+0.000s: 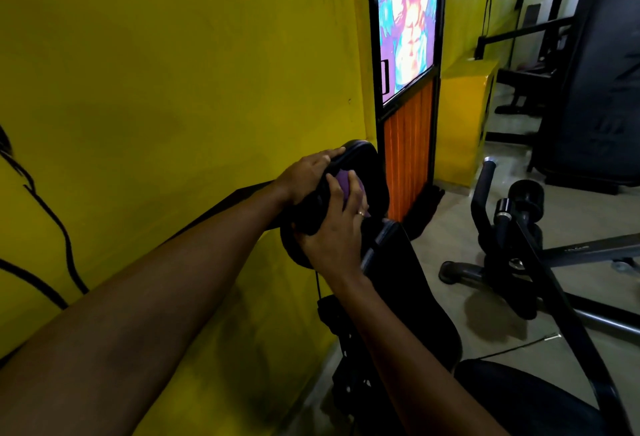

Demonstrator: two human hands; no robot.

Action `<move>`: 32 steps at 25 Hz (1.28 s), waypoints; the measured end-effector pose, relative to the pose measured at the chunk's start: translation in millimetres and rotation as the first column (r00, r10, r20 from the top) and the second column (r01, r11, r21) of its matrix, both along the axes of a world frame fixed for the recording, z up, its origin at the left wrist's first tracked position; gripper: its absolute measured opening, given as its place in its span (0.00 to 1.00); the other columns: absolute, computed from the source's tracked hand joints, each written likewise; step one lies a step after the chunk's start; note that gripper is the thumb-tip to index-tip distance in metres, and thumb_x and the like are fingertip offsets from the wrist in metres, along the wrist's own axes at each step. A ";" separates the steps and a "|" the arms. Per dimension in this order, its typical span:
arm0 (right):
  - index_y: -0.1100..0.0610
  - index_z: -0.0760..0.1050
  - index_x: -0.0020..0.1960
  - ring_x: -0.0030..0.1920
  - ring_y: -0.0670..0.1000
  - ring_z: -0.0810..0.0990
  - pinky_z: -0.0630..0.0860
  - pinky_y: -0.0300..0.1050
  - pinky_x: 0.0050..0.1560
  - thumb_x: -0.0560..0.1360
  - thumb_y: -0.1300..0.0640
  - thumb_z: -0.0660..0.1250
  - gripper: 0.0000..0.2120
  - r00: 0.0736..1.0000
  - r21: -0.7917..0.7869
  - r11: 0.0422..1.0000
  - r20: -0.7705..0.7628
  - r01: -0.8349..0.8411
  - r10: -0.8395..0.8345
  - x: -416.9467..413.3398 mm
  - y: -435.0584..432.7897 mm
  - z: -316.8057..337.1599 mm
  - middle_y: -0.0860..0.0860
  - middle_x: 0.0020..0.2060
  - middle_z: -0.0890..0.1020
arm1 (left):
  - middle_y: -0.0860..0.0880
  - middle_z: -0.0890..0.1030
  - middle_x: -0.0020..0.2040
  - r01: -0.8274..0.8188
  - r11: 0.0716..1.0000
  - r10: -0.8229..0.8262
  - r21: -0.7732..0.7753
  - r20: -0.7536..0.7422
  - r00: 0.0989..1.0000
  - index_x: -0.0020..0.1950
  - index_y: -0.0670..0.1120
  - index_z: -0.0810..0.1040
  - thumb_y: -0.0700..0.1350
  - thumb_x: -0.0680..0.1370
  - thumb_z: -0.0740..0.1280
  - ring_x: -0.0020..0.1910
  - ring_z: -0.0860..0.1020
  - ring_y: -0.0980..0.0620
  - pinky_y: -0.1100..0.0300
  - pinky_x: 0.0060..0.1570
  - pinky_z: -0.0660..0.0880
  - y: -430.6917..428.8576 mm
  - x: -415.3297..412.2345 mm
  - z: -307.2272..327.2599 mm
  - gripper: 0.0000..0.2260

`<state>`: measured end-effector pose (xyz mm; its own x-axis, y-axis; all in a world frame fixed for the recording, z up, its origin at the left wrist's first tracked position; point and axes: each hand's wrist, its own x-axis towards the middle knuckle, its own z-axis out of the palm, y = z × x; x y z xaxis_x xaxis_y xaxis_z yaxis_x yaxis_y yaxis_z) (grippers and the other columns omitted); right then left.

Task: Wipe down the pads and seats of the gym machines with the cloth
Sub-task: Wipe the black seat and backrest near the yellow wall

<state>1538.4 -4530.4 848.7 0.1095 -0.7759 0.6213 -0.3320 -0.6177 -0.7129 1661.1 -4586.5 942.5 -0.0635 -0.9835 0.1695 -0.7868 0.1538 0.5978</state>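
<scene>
Yellow wall [166, 54], poster door [408, 54]

Bunched purple cloth [344, 183] pressed against the face of a black, rounded pad [369, 167], near its upper edge.

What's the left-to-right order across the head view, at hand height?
wall cable → left hand, gripping the pad → purple cloth → orange door panel → yellow box → black machine
</scene>
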 end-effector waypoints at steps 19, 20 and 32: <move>0.58 0.52 0.82 0.79 0.58 0.58 0.61 0.53 0.77 0.81 0.42 0.64 0.39 0.931 0.584 0.810 0.323 -0.055 -0.170 -36.1 -99.9 -34.6 0.52 0.81 0.52 | 0.46 0.56 0.82 -0.157 0.940 0.340 -0.303 0.778 0.528 0.83 0.47 0.51 0.55 0.84 0.53 0.75 0.65 0.41 0.48 0.63 0.73 30.4 -58.3 -7.8 0.29; 0.57 0.52 0.82 0.79 0.57 0.56 0.60 0.53 0.77 0.80 0.41 0.65 0.39 0.936 0.527 0.848 0.320 -0.046 -0.148 -31.3 -80.5 -35.7 0.51 0.81 0.53 | 0.46 0.56 0.82 -0.161 0.936 0.349 -0.312 0.781 0.517 0.83 0.47 0.52 0.54 0.84 0.53 0.75 0.65 0.41 0.48 0.62 0.73 30.0 -58.7 -8.6 0.29; 0.57 0.60 0.79 0.75 0.57 0.65 0.65 0.48 0.68 0.83 0.44 0.60 0.30 0.950 0.524 0.852 0.266 0.002 -0.166 -40.8 -138.4 -31.5 0.53 0.78 0.60 | 0.47 0.57 0.82 -0.161 0.932 0.361 -0.324 0.793 0.491 0.82 0.48 0.53 0.54 0.83 0.54 0.74 0.67 0.41 0.48 0.58 0.76 31.6 -61.1 -7.8 0.28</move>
